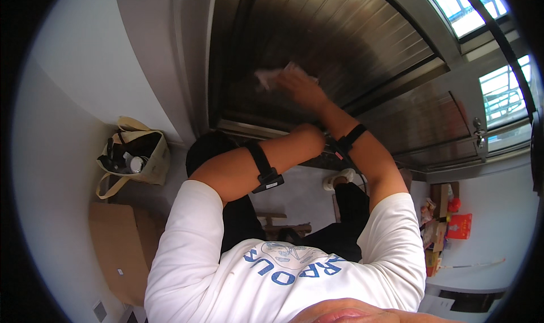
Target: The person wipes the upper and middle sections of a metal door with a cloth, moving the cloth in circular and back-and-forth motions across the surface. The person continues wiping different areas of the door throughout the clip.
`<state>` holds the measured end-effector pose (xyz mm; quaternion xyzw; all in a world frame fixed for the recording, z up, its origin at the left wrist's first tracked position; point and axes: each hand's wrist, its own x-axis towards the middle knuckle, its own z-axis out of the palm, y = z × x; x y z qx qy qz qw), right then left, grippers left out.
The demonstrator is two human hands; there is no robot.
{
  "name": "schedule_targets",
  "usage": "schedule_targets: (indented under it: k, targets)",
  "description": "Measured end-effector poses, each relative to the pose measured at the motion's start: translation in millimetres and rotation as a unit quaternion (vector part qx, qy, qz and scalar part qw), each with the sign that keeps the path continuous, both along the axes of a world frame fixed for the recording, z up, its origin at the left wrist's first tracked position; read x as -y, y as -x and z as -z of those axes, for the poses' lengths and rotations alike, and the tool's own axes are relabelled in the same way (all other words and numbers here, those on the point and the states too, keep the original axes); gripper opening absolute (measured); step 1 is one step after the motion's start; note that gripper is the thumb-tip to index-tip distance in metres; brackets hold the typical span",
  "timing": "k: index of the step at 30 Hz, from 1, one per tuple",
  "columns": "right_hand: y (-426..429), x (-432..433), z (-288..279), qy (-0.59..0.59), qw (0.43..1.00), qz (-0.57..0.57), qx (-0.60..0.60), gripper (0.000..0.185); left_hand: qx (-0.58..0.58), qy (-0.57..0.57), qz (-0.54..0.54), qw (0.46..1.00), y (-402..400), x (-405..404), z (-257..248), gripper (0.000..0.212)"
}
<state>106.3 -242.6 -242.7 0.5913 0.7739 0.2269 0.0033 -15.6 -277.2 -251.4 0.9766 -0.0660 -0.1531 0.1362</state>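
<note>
My right hand [301, 87] presses a crumpled pale pink cloth [268, 77] against the dark, glossy lower panel of a metal door [340, 34]. Both hand and cloth are blurred. My left forearm, with a black strap and small device [267, 180], reaches across in front of me towards the right forearm. The rounded end of that arm, my left hand [311, 139], appears bent down at the wrist, and its fingers are hidden. Another black strap [352, 137] circles my right forearm.
To the left stands a cream tote bag [155, 159] with a jar and other items inside, near a cardboard box [114, 246]. A narrower door leaf [429, 127] with a handle [479, 132] is on the right. Beyond it sit boxes and a red container [460, 226]. A wooden stool [293, 228] shows below me.
</note>
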Motion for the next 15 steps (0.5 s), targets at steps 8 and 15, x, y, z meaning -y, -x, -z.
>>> schedule_targets:
  k: [8, 15]
  targets:
    - [-9, -24, -116, -0.166, 0.976, -0.002, 0.144, 0.045, 0.012, 0.002, 0.035, 0.999, 0, 7, 8, 0.023]
    - [13, -42, -79, -0.211, 0.976, 0.005, -0.044, 0.046, 0.071, -0.031, 0.039, 0.996, -33, 37, 78, 0.024]
